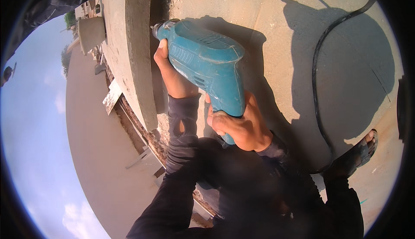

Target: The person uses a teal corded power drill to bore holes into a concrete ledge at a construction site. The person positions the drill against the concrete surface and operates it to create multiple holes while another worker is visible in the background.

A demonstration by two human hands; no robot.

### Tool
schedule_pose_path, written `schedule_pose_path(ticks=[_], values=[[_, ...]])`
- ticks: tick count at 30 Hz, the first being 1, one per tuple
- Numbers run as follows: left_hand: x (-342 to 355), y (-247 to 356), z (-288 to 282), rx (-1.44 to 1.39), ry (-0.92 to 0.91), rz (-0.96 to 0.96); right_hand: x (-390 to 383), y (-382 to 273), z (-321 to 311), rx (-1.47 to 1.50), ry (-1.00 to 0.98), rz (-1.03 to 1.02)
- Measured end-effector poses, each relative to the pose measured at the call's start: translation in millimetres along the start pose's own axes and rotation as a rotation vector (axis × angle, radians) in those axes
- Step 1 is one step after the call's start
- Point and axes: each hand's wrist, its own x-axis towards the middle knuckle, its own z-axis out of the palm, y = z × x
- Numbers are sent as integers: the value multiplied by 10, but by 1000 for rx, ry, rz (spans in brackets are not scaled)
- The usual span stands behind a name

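A scuffed teal power drill (207, 62) lies across the middle of the view, its chuck (158, 29) pointing left toward a pale concrete slab (136, 62). No bit can be made out at the chuck. My right hand (246, 126) wraps round the drill's handle. Against the front of the body is my left hand (175, 77), its thumb up near the chuck and its other fingers hidden behind the drill. Whether the chuck end touches the slab's edge, I cannot tell.
A black cable (317, 66) curves over the dusty concrete floor (272, 10) at right. My sandalled foot (367, 148) rests at lower right. Farther left are a grey bucket-like container (91, 34), a whitish board (113, 95) and a long plain wall (93, 122). Another person's dark-clothed leg (56, 1) shows at upper left.
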Motion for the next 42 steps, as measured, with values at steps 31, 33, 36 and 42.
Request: schedule_pose_path(ticks=[31, 33, 36, 42], values=[[-1570, 818, -126, -844, -182, -286, -373, -2028, 312, -493, -430, 830], [-1676, 790, -135, -695, -243, -344, -485, -1975, 7, -333, -434, 826], [-1672, 316, -265, -390, -321, -280, -561, -1979, -424, -178, -459, 800], [-2452, -539, -892, -274, 405, -530, -903, -1520, -1120, 169, -443, 924]])
